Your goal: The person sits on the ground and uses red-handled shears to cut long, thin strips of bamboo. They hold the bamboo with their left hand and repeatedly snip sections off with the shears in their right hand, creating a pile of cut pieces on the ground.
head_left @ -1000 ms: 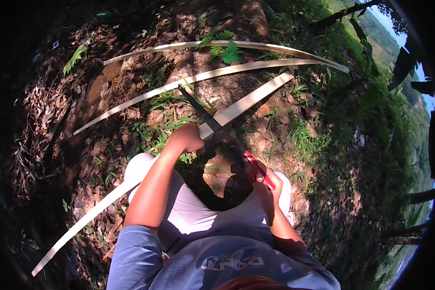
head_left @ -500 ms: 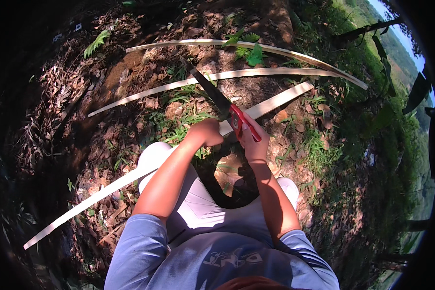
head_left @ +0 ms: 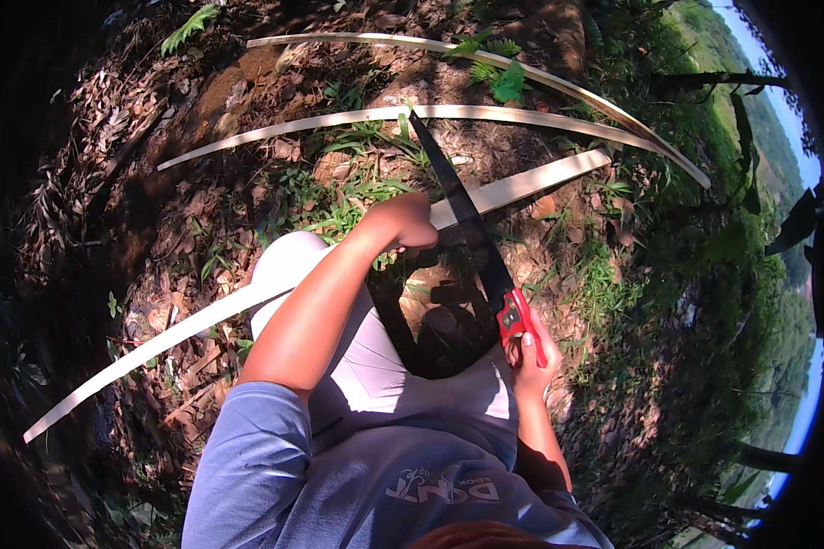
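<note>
My right hand (head_left: 531,355) is closed round the red handle of a hand saw (head_left: 471,224). Its long dark blade slants up and to the left, crossing the pale wooden strip (head_left: 522,188). My left hand (head_left: 403,222) is wrapped round that same strip, just left of the blade. From there the strip runs down to the left over my left knee and under my left forearm, its end out past my legs. To the right of the blade its other end sticks out. Whether the blade has cut into the wood I cannot make out.
Two more pale wooden strips lie on the ground ahead: the nearer strip (head_left: 339,119) and the farther strip (head_left: 357,38), meeting at the right. Green leaves (head_left: 508,82) lie by the farther one. Dry leaves and grass (head_left: 604,274) cover the ground around my legs.
My right hand has pulled the saw down and to the right, towards my body, so more blade shows beyond the strip. The left hand keeps its hold. The whole view has shifted slightly.
</note>
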### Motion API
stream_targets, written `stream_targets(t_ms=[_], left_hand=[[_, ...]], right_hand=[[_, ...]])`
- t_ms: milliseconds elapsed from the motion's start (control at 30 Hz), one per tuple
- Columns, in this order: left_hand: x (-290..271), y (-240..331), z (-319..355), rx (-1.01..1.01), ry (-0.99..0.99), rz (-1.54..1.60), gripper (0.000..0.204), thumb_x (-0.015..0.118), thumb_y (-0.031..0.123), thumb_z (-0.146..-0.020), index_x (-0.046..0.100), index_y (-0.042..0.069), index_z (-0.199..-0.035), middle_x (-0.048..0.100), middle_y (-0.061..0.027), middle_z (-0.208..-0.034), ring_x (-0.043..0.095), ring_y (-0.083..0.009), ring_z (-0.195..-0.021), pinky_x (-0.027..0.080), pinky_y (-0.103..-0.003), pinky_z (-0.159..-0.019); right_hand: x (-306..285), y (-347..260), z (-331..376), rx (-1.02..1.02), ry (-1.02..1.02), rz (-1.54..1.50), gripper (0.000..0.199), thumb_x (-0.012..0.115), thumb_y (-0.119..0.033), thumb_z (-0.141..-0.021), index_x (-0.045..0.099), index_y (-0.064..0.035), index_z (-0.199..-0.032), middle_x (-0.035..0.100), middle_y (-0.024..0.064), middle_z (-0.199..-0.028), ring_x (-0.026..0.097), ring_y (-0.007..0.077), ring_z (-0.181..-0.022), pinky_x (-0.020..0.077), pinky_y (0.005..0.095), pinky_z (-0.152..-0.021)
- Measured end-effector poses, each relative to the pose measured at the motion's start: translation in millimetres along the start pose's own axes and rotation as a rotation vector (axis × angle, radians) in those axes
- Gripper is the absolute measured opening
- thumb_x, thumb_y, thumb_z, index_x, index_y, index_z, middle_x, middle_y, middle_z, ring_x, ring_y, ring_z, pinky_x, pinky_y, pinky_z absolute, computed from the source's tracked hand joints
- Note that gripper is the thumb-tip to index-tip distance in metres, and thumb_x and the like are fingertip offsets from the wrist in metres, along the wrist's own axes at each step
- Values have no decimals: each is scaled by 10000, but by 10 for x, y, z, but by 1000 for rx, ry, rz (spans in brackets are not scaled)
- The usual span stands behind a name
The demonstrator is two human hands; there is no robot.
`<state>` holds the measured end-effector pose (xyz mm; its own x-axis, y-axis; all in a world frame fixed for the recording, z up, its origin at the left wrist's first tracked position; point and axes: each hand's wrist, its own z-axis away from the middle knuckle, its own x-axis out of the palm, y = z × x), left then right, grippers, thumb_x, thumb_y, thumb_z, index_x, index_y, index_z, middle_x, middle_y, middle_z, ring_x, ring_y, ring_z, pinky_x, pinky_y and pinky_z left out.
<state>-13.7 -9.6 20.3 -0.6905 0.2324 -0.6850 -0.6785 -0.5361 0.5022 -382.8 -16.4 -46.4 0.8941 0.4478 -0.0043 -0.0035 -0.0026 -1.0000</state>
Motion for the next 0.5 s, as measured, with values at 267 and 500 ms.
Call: stream_targets(t_ms=[267, 500], left_hand=[[-38, -27, -89, -81, -12, 282, 196, 738, 106, -665, 639, -63, -663, 626, -121, -623, 604, -217, -485, 443, -389, -452], [-92, -54, -127, -66, 15, 61, 332, 804, 202, -708, 672, -59, -866, 703, -163, -790, 710, -262, -678, 535, -420, -586]], right_hand=[[156, -123, -247, -105, 44, -152, 435, 589, -149, -1101, 579, 96, -1460, 583, 16, -707, 453, 68, -520, 373, 247, -496], [84, -417, -402, -11, 13, -51, 355, 662, -120, -1071, 685, 34, -1391, 691, 25, -862, 514, 30, -599, 398, 208, -542]])
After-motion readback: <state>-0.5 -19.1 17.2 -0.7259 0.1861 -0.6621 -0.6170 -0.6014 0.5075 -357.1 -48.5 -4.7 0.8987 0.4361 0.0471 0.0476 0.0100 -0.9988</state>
